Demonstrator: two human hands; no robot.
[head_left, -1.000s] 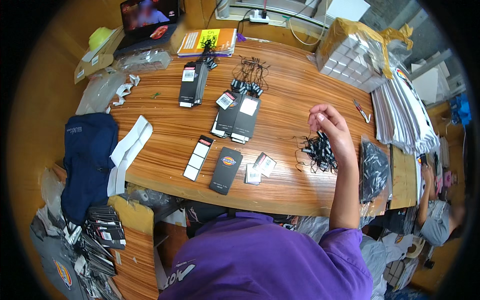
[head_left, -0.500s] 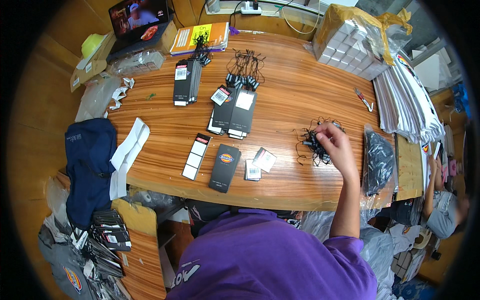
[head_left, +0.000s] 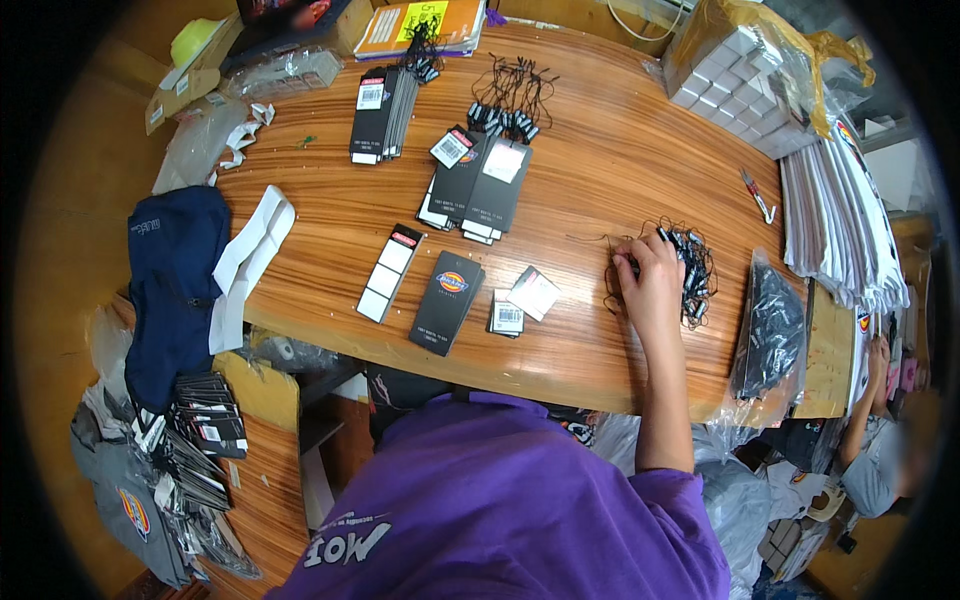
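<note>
Wooden table (head_left: 600, 180): tangled cord pile (head_left: 690, 275), axis unclear.

Black rectangular hang tags (head_left: 478, 188) stacked mid-bench, one black tag (head_left: 447, 302) with orange emblem nearer, white-labelled strip (head_left: 389, 272) beside, clear bag of white boxes (head_left: 745, 75) far right.

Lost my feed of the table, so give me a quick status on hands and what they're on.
Right hand down on the tangle of black string loops, fingers curled. Left hand not in view. Bag of black loops just right, apart.

Wooden surface (head_left: 600, 190) carries black tag stacks (head_left: 470, 185), loose tags (head_left: 445, 300), cord pile (head_left: 685, 270), white boxes (head_left: 730, 85), scissors (head_left: 757, 195), black bag (head_left: 770, 330).
</note>
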